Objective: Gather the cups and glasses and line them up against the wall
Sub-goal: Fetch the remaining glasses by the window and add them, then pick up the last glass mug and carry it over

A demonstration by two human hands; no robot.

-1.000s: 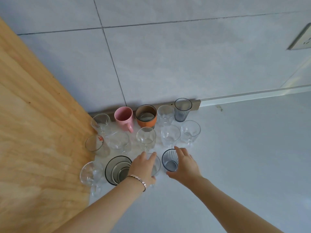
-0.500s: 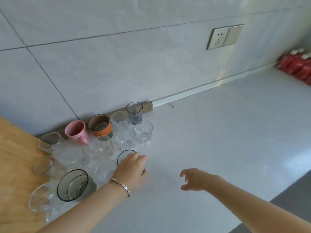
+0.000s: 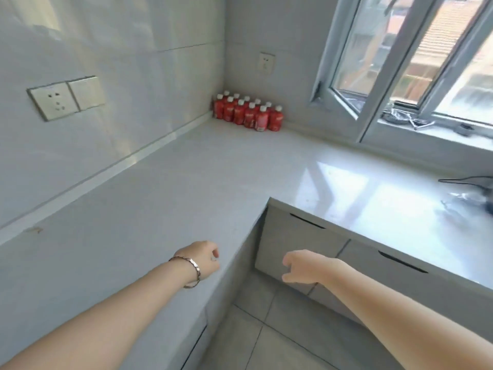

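Head view: left hand (image 3: pixel 204 259) loosely curled, right hand (image 3: pixel 302 267) half-open, both empty, over desk (image 3: pixel 165 198) edge. Cups, glasses: out of frame. Risk: reaching back unsighted, toppling glassware.

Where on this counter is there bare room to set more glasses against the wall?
The counter is bare along the wall strip, from under the double socket right up to the red bottles, which crowd the corner. The stretch under the window is also bare until the dark clutter at the far right edge. Left hand and right hand hold nothing.
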